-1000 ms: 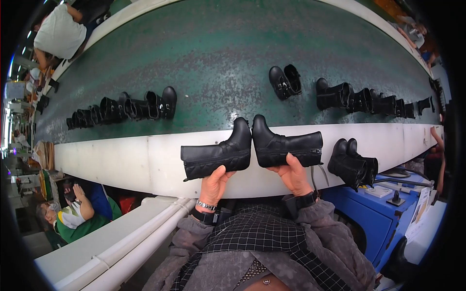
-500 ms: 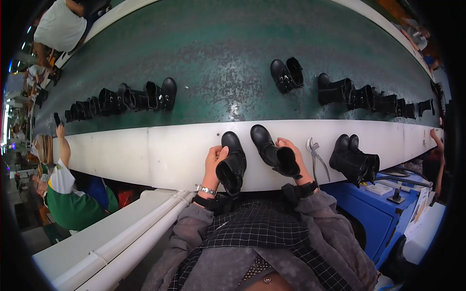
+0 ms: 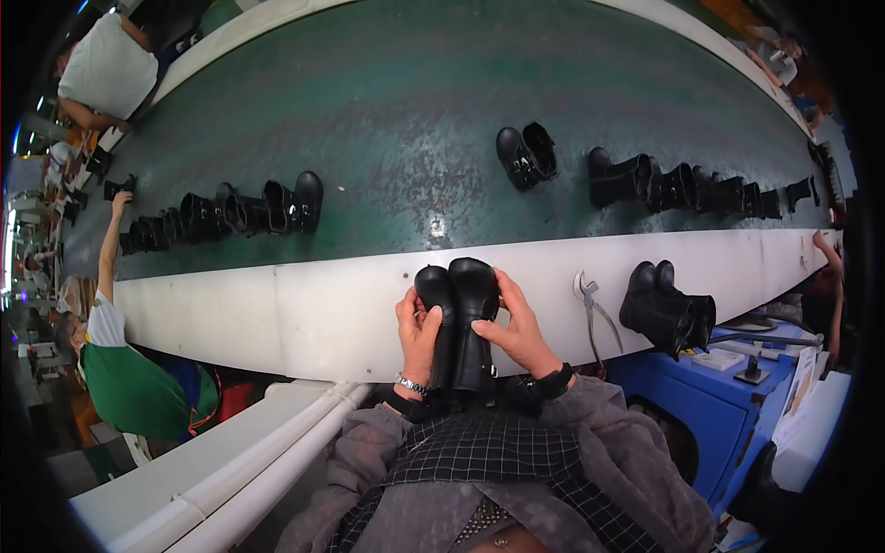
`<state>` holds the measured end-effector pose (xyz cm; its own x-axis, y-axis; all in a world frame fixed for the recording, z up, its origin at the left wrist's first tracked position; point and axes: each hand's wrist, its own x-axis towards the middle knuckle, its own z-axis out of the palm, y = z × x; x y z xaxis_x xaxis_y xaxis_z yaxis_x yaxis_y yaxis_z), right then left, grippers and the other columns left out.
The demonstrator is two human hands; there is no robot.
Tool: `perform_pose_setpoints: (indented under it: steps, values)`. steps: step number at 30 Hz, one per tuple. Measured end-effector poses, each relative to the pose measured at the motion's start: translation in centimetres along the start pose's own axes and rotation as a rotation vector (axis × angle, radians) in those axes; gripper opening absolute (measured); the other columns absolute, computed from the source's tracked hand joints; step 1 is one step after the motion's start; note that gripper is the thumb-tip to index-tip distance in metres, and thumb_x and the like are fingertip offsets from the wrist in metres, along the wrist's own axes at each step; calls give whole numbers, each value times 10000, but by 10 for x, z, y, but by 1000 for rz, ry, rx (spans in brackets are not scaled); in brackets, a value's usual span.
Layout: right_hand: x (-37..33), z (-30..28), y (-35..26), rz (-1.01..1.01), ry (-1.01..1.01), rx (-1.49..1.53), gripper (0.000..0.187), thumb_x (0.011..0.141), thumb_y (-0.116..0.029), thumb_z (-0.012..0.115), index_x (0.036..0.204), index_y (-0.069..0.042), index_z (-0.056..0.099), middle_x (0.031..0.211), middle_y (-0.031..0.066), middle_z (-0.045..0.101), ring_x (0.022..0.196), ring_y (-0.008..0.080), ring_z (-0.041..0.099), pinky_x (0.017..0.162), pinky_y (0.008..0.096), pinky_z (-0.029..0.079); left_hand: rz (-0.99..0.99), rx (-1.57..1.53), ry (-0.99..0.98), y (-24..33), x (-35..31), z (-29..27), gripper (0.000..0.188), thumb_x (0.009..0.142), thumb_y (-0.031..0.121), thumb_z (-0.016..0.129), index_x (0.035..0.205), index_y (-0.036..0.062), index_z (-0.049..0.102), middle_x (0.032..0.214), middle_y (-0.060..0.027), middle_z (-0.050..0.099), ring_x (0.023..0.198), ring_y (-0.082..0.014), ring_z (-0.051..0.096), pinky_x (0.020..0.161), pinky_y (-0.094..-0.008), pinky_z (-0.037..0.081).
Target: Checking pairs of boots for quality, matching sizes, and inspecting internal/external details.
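Observation:
Two small black boots are held side by side in front of me, toes pointing away: a left boot (image 3: 435, 300) and a right boot (image 3: 472, 323). My left hand (image 3: 418, 339) is closed on the left boot, thumb lying along its upper. My right hand (image 3: 518, 324) grips the right boot from its outer side, thumb pressed on top and fingers by the toe. The boots touch each other above the white ledge (image 3: 341, 304). Right of them on that ledge lie metal pliers (image 3: 590, 293). Farther right stands another pair of black boots (image 3: 659, 309).
Beyond the ledge runs a worn green surface (image 3: 396, 120). Black boots (image 3: 295, 203) line its left part, more boots (image 3: 636, 180) its right, and one pair (image 3: 527, 157) stands between. A co-worker (image 3: 138, 387) reaches over it at left. White pipes (image 3: 267, 447) and a blue cabinet (image 3: 687, 387) flank me.
The two boots, held apart before, have come together, turned with their uppers toward me. My hands moved inward with them. At left, the co-worker's arm reached farther out over the green surface.

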<state>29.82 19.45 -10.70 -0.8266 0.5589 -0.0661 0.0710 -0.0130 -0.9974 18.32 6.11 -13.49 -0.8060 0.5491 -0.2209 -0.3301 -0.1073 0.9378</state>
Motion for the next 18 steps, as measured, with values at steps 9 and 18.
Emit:
perform_pose_setpoints:
  steps: [9, 18]
  values:
    - [-8, -5, 3, -75, -5, -66, 845, 703, -108, 748, 1404, 1, 288, 1398, 121, 352, 1310, 221, 343, 1098, 353, 260, 132, 71, -45, -11, 1, -5, 581, 849, 110, 631, 1335, -35, 349, 1191, -74, 368, 1091, -175, 442, 979, -310, 359]
    - [-1, -20, 12, 68, -11, 179, 779, 682, -36, 744, 1347, -31, 338, 1311, 83, 427, 1262, 201, 395, 1081, 340, 276, 75, 84, -138, -1, 8, 9, 583, 791, 157, 698, 1261, 17, 383, 1147, -68, 430, 1067, -155, 453, 950, -314, 369]
